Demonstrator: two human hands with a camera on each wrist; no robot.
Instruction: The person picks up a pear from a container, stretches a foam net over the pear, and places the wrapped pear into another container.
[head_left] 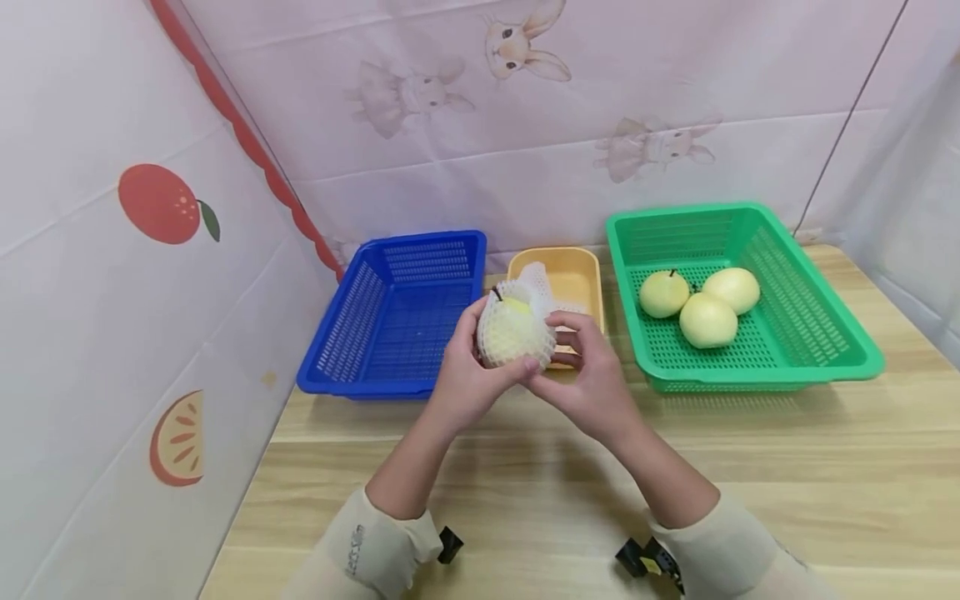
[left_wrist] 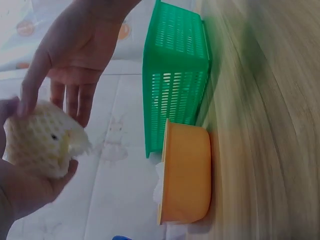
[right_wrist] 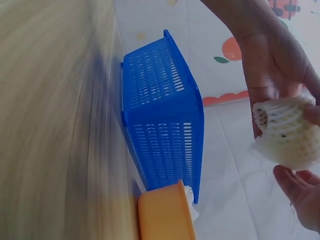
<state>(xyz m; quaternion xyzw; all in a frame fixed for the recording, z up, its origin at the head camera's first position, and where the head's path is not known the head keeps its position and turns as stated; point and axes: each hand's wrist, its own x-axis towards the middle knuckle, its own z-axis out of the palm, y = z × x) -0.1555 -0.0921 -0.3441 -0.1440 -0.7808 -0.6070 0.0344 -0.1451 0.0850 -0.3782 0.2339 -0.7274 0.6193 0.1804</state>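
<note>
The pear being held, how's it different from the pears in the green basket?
The held pear wears a white foam net; the basket pears are bare. The held pear is up in the air; the basket pears lie in the green basket. All look roundish and pale yellow.

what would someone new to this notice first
Probably the pear in its white foam net, mid-picture in the head view, between the person's left grip and right grip. Next, likely the bright green basket to the right, with three bare pears inside, and the deep blue basket to the left.
</note>
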